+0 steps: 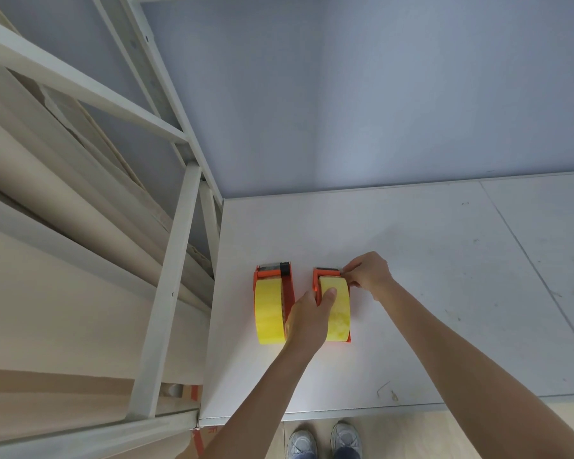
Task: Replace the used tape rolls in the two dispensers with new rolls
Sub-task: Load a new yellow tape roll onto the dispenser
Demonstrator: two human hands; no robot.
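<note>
- Tape dispensers, two of them, sit side by side on the white bench (411, 260), near its left edge.
- Both dispensers are orange and each one has a fat yellow roll in it.
- The left dispenser (287, 286) stands alone with its yellow roll (268, 313), and no hand touches that roll.
- It has a dark toothed cutter at its far end.
- The right dispenser (316, 283) is just beside it, a small gap apart.
- The right yellow roll (339, 316) sits inside the right dispenser.
- The left hand (309, 318) reaches down between the two dispensers.
- Its thumb lies on top of the right yellow roll, and its fingers are clenched around the side of that roll and the orange frame.
- The right hand (368, 271) is at the far end of the right dispenser, next to the cutter.
- Its fingers (348, 270) are pinched together there, right at the edge of the roll. They seem to pinch the tape end, but it is too small to be sure.
- Both arms are bare and come in from the bottom of the view.
- A pale metal rack (166, 293) stands to the left of the bench, touching its edge.
- Long rolls of brown paper (47, 180) lie on the rack.
- A grey wall (378, 94) rises behind the bench.
- Two grey shoes (325, 440) show on the floor below the near edge of the bench.
- A few small dark marks are on the right part of the bench top.
</note>
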